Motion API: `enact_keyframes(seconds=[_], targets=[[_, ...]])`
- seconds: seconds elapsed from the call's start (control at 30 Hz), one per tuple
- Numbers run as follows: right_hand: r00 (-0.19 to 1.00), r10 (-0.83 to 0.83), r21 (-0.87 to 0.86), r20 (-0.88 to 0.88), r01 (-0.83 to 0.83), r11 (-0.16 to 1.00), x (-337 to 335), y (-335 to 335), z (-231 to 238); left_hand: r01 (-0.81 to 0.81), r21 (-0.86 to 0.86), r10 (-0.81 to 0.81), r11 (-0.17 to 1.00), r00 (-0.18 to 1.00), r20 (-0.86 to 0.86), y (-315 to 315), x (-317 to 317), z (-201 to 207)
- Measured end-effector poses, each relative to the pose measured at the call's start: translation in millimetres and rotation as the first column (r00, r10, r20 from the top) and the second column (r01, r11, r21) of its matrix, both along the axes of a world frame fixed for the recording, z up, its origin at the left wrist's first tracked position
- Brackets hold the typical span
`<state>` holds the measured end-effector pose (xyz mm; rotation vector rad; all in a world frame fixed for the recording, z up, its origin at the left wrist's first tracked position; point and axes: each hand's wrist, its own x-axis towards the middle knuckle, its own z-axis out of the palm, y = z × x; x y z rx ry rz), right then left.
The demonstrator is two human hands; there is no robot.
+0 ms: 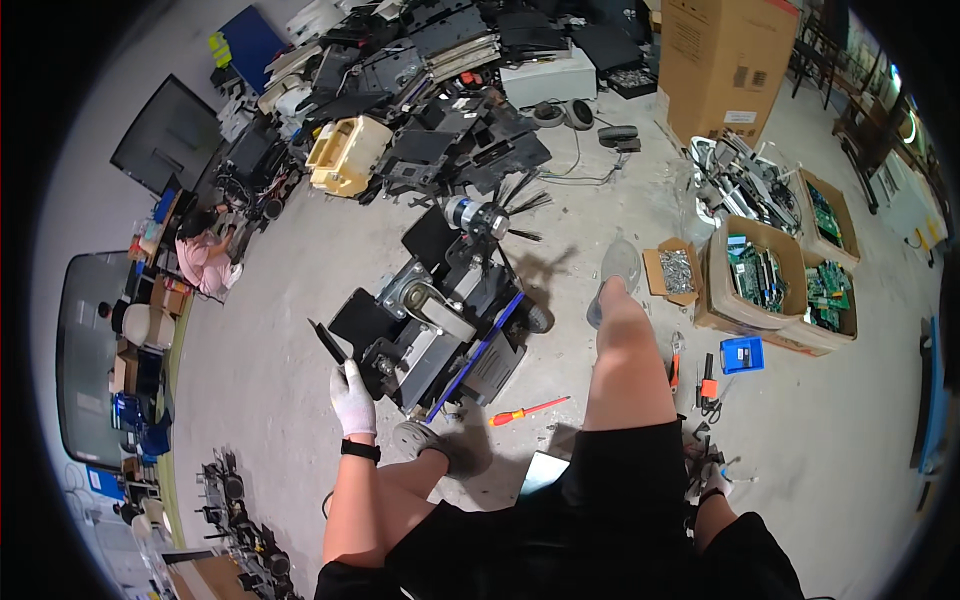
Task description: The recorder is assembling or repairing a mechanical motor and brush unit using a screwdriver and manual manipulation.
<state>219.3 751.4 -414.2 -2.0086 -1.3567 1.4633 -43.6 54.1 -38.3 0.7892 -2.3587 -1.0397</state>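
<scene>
A partly dismantled wheeled machine [430,320], black with a blue strip and a side brush, lies on the floor before my feet. At its left corner, my gloved left hand [353,400] is closed on the edge of a thin black flap [329,342]. Far to the right and low, my gloved right hand [716,482] reaches down among small dark tools and parts [697,448]. Its fingers are too small and partly hidden to read. Between my legs and the machine lies a red-and-yellow screwdriver [528,411].
Right of my foot stand a small carton of screws [676,272], boxes of green circuit boards [757,270], an orange-handled wrench [675,362] and a blue tray [742,355]. Black scrap panels [460,140] pile up behind. A person in pink [204,258] crouches at far left.
</scene>
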Motion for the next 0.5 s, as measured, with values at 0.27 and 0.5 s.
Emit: enact_keyframes(seconds=[0.27, 0.5], targets=[[0.873, 0.388, -0.372, 0.295, -0.269, 0.888, -5, -25, 18, -0.041, -0.005, 0.04, 0.999, 0.998, -0.058, -16, 12, 1], [0.963, 0.266, -0.514, 0.039, -0.209, 0.832, 25, 41, 14, -0.031, 0.035, 0.032, 0.999, 0.999, -0.042, -13, -2, -17]])
